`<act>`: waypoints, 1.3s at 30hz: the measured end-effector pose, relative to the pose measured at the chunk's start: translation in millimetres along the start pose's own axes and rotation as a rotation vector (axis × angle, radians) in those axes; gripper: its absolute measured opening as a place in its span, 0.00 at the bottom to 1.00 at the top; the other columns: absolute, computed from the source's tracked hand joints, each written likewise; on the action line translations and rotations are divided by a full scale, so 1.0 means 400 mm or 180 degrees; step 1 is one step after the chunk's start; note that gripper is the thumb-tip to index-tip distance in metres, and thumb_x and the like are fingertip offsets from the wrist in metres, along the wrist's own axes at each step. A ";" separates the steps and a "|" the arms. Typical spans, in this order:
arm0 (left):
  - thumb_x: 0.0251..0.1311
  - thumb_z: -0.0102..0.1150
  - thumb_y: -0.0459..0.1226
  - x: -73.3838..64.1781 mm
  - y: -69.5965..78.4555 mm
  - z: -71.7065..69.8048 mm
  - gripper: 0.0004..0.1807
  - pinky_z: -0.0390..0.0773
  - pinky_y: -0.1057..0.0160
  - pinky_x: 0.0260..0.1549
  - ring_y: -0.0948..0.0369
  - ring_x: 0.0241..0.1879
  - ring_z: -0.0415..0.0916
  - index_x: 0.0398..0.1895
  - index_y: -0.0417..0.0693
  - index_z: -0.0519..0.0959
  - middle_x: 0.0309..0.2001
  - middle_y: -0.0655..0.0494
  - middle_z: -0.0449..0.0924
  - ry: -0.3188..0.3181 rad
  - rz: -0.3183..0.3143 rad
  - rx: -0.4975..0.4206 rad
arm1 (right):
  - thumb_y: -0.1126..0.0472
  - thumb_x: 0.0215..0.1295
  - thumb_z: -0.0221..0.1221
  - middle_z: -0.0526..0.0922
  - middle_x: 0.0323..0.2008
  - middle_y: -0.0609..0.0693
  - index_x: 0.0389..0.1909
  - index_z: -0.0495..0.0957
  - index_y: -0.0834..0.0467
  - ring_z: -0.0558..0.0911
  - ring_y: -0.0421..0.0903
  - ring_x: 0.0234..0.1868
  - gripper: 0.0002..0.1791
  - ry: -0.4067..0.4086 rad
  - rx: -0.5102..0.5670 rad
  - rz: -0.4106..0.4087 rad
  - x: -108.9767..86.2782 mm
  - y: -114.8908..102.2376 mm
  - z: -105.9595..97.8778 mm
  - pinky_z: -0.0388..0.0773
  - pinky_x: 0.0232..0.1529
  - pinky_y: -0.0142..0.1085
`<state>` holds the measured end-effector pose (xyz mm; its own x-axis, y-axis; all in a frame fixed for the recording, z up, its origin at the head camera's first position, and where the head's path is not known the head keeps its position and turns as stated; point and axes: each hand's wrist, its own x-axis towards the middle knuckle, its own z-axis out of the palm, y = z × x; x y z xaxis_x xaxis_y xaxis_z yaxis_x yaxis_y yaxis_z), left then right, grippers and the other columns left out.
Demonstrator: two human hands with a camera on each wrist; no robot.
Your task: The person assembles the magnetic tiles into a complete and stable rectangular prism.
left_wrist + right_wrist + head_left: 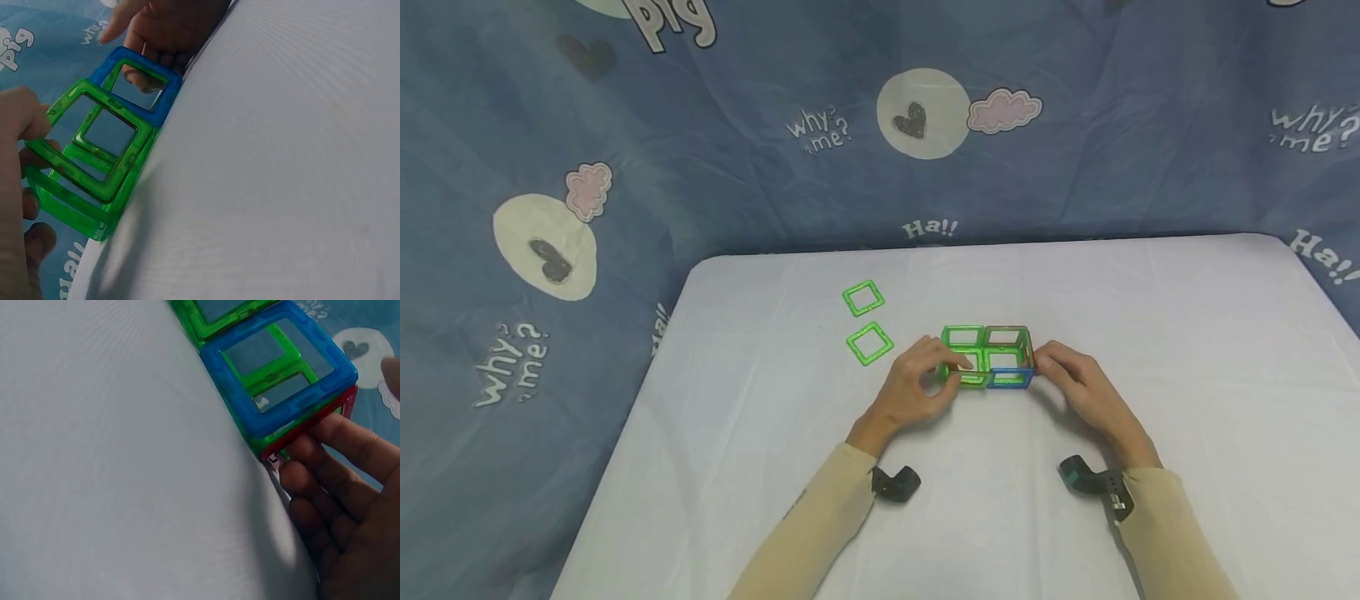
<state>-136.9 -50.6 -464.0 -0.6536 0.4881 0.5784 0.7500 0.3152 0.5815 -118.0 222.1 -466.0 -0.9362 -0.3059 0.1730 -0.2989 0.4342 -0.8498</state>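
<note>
A small box-like structure of square magnetic tiles stands on the white table, mostly green, with a blue tile (pixel 306 403) at the front right and a red tile (pixel 312 425) on its right end. My left hand (pixel 917 379) pinches the front-left green tile (pixel 130 159) by its upper outer corner, between thumb and fingers. That tile leans out of line with the blue one beside it. At the other end, my right hand (pixel 1082 383) rests its fingertips against the red tile, its thumb held apart in the right wrist view.
Two loose green square tiles, a far one (pixel 850 304) and a nearer one (pixel 856 352), lie flat to the left of the structure. The white-covered table (pixel 1187 358) ends at the back against a printed blue cloth (pixel 737 192).
</note>
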 end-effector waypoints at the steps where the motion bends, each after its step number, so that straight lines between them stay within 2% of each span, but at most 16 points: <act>1: 0.55 0.57 0.33 0.000 0.000 0.001 0.08 0.71 0.70 0.35 0.61 0.34 0.70 0.37 0.53 0.81 0.32 0.60 0.78 -0.0004 0.0006 -0.0005 | 0.59 0.72 0.47 0.82 0.39 0.49 0.41 0.80 0.58 0.76 0.32 0.43 0.13 0.0005 -0.0054 0.0064 0.000 -0.001 0.001 0.69 0.51 0.22; 4: 0.56 0.58 0.35 0.000 -0.001 0.003 0.07 0.71 0.72 0.37 0.63 0.34 0.70 0.36 0.53 0.82 0.31 0.61 0.77 -0.0002 0.0025 0.0003 | 0.55 0.70 0.51 0.81 0.39 0.46 0.40 0.79 0.54 0.75 0.32 0.43 0.10 0.0000 -0.0193 0.0246 0.000 -0.006 0.005 0.68 0.51 0.22; 8: 0.57 0.60 0.37 0.001 -0.002 0.005 0.04 0.71 0.73 0.35 0.64 0.33 0.69 0.35 0.53 0.82 0.31 0.63 0.77 0.0007 0.0037 0.0057 | 0.53 0.69 0.54 0.79 0.38 0.45 0.40 0.79 0.53 0.74 0.33 0.43 0.09 -0.0014 -0.0292 0.0344 -0.001 -0.010 0.008 0.68 0.50 0.23; 15: 0.59 0.58 0.36 0.002 -0.004 0.004 0.03 0.69 0.75 0.31 0.64 0.29 0.69 0.35 0.51 0.80 0.30 0.63 0.76 -0.0029 0.0010 -0.0043 | 0.53 0.68 0.54 0.80 0.39 0.44 0.41 0.79 0.52 0.74 0.32 0.44 0.09 -0.0033 -0.0298 0.0357 -0.001 -0.017 0.007 0.67 0.52 0.23; 26: 0.60 0.58 0.35 0.002 -0.007 0.006 0.04 0.69 0.75 0.29 0.62 0.28 0.69 0.36 0.51 0.81 0.32 0.63 0.76 -0.0005 -0.0029 -0.0115 | 0.56 0.68 0.55 0.80 0.39 0.45 0.41 0.79 0.54 0.73 0.31 0.43 0.08 -0.0010 -0.0302 0.0303 0.003 -0.015 0.008 0.67 0.50 0.21; 35: 0.60 0.58 0.36 0.003 -0.008 0.008 0.04 0.69 0.76 0.29 0.64 0.28 0.68 0.36 0.52 0.80 0.34 0.63 0.76 -0.0013 -0.0086 -0.0039 | 0.61 0.68 0.54 0.80 0.37 0.52 0.39 0.78 0.63 0.72 0.28 0.40 0.09 -0.0032 -0.0272 0.0261 -0.003 -0.107 -0.003 0.67 0.48 0.19; 39: 0.60 0.58 0.37 0.003 -0.006 0.007 0.04 0.69 0.76 0.28 0.63 0.27 0.67 0.37 0.52 0.81 0.36 0.62 0.74 0.0000 -0.0146 0.0013 | 0.61 0.68 0.54 0.80 0.37 0.53 0.39 0.78 0.64 0.73 0.29 0.40 0.09 -0.0032 -0.0222 0.0246 -0.002 -0.110 -0.003 0.67 0.48 0.18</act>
<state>-139.3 -48.4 -466.4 -0.6873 0.4731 0.5512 0.7197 0.3405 0.6051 -104.3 204.4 -428.3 -0.9552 -0.2775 0.1029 -0.2382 0.5147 -0.8236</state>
